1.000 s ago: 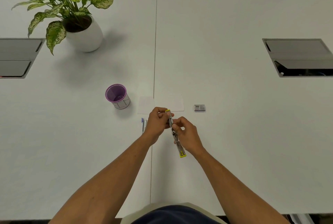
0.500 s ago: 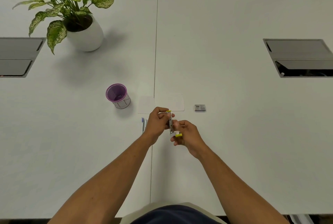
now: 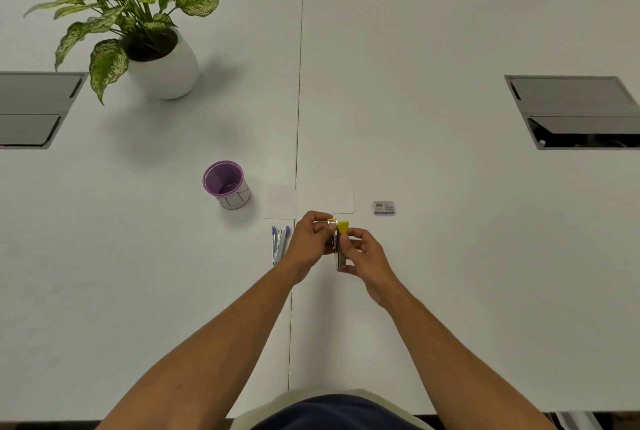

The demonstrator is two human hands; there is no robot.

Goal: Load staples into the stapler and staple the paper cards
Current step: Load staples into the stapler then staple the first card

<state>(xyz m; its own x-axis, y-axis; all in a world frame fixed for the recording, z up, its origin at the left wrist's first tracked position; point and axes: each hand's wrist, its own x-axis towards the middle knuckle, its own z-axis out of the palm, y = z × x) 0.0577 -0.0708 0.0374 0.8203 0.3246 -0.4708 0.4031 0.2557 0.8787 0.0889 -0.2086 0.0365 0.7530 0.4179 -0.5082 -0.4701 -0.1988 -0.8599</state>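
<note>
Yellow stapler [image 3: 337, 242] at frame centre, in both grips: left hand [image 3: 309, 242], right hand [image 3: 363, 253], fingers curled around it.

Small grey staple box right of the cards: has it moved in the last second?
No. The small grey staple box lies in the same spot on the white table, just right of the white paper cards, as a second ago.

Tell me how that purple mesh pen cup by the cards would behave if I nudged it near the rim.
The purple mesh pen cup looks nearly empty and is see-through mesh, so probably light. It stands taller than its base is wide, so a high push might tip it. Once on its side, its round wall would likely roll.
</note>
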